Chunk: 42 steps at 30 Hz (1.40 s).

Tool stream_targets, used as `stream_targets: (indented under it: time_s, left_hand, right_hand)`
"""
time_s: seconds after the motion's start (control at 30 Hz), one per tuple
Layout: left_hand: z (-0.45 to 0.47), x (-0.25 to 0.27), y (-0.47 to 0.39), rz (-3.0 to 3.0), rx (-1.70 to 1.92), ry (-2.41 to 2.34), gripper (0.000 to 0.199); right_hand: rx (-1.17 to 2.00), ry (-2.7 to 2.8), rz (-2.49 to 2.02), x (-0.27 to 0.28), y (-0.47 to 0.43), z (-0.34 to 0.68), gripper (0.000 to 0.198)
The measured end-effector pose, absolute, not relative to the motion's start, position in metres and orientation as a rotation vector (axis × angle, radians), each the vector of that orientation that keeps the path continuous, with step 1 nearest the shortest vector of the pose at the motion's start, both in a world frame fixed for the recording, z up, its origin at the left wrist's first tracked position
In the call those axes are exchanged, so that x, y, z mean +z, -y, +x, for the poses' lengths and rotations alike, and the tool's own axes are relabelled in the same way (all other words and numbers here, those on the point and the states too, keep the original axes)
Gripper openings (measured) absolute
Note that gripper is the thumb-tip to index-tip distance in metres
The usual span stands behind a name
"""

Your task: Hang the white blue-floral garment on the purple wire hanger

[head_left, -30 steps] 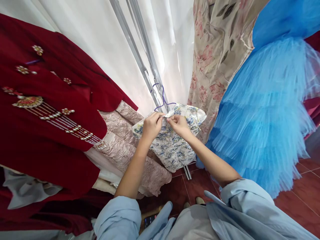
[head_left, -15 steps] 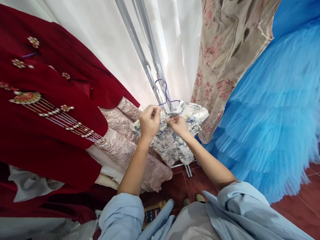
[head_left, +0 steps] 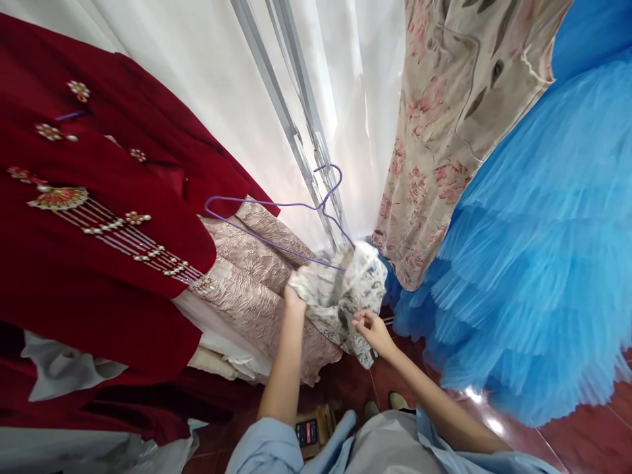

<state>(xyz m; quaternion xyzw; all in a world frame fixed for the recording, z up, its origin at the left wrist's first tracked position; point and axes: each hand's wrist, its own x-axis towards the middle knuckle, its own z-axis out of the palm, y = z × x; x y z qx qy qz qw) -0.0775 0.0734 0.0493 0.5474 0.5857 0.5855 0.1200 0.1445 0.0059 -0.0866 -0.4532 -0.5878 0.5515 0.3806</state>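
A white floral garment (head_left: 368, 276) with blue and yellow print hangs bunched low on a purple wire hanger (head_left: 271, 203). The hanger's left arm is bare, while its right end goes into the cloth. At the garment's left edge, my left hand (head_left: 295, 299) is closed on the bunched fabric, which hides most of the fingers. My right hand (head_left: 378, 334) is at the garment's lower right, fingers curled in a pinch against the cloth; what they hold, if anything, I cannot make out. The hanger's hook is at a grey metal rack post (head_left: 303, 99).
On the left hang a dark red beaded garment (head_left: 148, 131) and a pink textured one (head_left: 257, 296). At right are a beige floral dress (head_left: 424, 145) and a blue tulle dress (head_left: 533, 230). A phone (head_left: 307, 432) lies low near my body. The floor is red tile (head_left: 567, 434).
The floral garment has come off the hanger's left arm and bunched downward. Both hands have moved lower, the right one also rightward. The hanger's left arm now shows.
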Motion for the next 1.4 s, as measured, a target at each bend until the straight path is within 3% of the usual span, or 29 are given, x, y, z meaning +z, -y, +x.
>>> stream_targets:
  time_s: [0.13, 0.27, 0.33, 0.47, 0.63, 0.73, 0.87, 1.03, 1.17, 1.27, 1.4]
  left_hand:
    - [0.0, 0.0, -0.043, 1.617, 1.512, -1.597, 0.036]
    - [0.028, -0.016, -0.012, 1.706, 1.279, -1.405, 0.027]
    - [0.029, -0.016, -0.001, 1.516, 1.267, -1.244, 0.032]
    - [0.025, -0.02, 0.02, 1.231, 1.2, -0.935, 0.056]
    - [0.027, -0.036, 0.054, 1.257, 0.844, -0.955, 0.041]
    - [0.032, -0.04, 0.07, 1.366, 0.892, -1.033, 0.037]
    - [0.043, -0.034, 0.077, 1.468, 1.008, -1.044, 0.069]
    - [0.057, -0.021, 0.067, 1.395, 0.987, -1.118, 0.051]
    - [0.049, -0.009, 0.055, 1.378, 1.018, -1.181, 0.035]
    - [0.037, -0.009, 0.052, 1.452, 0.887, -1.117, 0.025]
    - [0.017, -0.019, 0.057, 1.661, 0.553, -1.18, 0.013]
  right_hand:
    - [1.253, 1.713, -0.918, -0.059, -0.025, 0.153, 0.057]
    - [1.37, 1.803, -0.82, -0.039, -0.031, 0.169, 0.027]
    - [1.454, 1.848, -0.789, -0.032, -0.026, 0.181, 0.023]
    - [1.542, 1.883, -0.746, -0.007, -0.013, 0.208, 0.036]
    - [1.534, 1.858, -0.684, 0.041, -0.008, 0.238, 0.039]
    - [1.48, 1.846, -0.687, 0.062, -0.01, 0.253, 0.041]
    - [1.443, 1.909, -0.687, 0.077, -0.008, 0.258, 0.041]
    - [1.184, 2.045, -0.617, 0.096, -0.008, 0.249, 0.038]
    - [0.99, 2.034, -1.024, 0.099, -0.013, 0.261, 0.058]
    - [1.185, 1.978, -1.174, 0.095, -0.007, 0.278, 0.07]
    - [1.606, 1.681, -0.948, 0.091, 0.014, 0.304, 0.068]
